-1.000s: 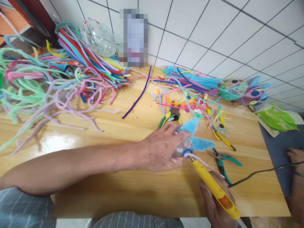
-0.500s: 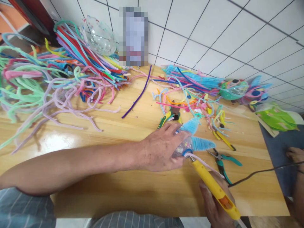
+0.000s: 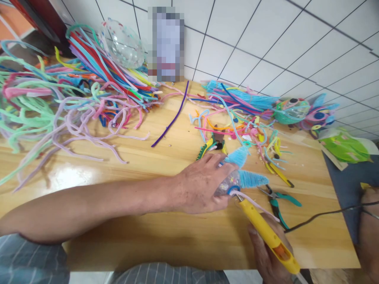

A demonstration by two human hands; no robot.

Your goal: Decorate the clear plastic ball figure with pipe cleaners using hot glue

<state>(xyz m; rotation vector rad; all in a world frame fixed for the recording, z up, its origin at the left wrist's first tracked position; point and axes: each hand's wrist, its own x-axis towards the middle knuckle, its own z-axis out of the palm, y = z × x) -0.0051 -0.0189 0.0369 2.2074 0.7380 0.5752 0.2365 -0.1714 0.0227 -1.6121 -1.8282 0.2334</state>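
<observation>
My left hand is closed around a clear ball with colourful specks, pressing it to the wooden table. Two light-blue fuzzy ear shapes stick out from the ball, and a dark-blue ring sits on its side. In my right hand is a yellow hot glue gun, with a glue stick out of its back end. Its metal nozzle touches or nearly touches the ring. A pale pink pipe cleaner runs from the ring towards my right hand. My right fingers are partly hidden behind the glue gun.
Teal-handled pliers lie right of the ball, beside a black cord. Green-yellow cutters lie behind my left hand. Pipe cleaners are heaped at the left and back. A co-worker's arm shows at the right edge.
The co-worker's arm at the right edge has shifted, and the hand has moved out to the right. My hands, the ball and the glue gun hold still.
</observation>
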